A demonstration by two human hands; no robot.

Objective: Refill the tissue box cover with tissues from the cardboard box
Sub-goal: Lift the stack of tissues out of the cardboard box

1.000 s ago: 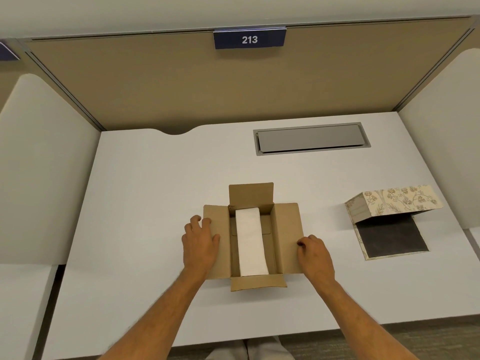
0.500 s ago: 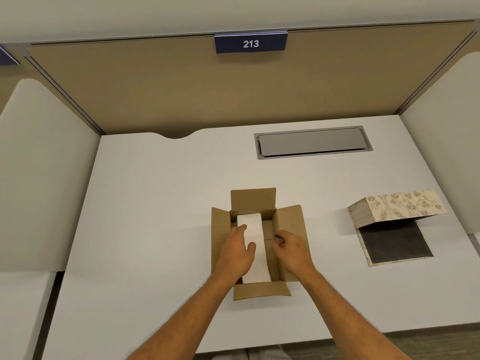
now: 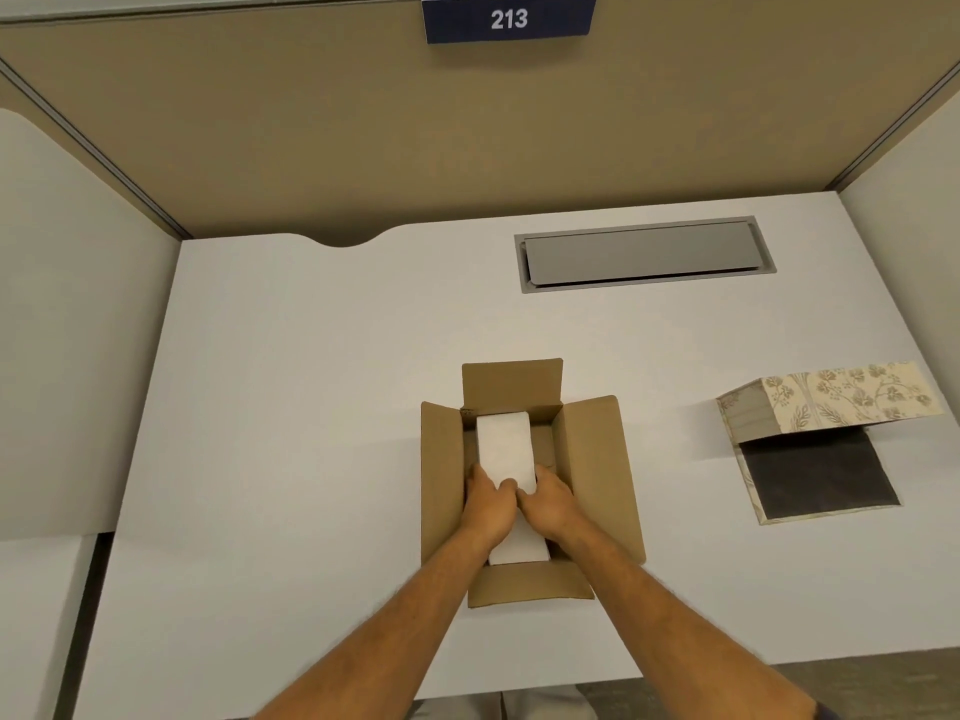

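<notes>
An open brown cardboard box point(image 3: 597, 470) sits on the white desk in front of me, its four flaps spread out. Inside lies a white stack of tissues point(image 3: 505, 444). My left hand point(image 3: 488, 509) grips the stack's left side and my right hand point(image 3: 550, 504) grips its right side, both down inside the box with fingers wrapped around the stack's middle. The floral tissue box cover point(image 3: 831, 402) lies on its side at the right, its dark opening facing me, apart from both hands.
A grey cable hatch point(image 3: 644, 254) is set into the white desk point(image 3: 285, 407) behind the box. Tan partition walls with a "213" sign point(image 3: 508, 18) close the back; white dividers flank both sides. The desk's front edge is near my elbows.
My hands moved from the box's outer flaps into the box and closed around the tissue stack from both sides. The camera has come closer to the desk.
</notes>
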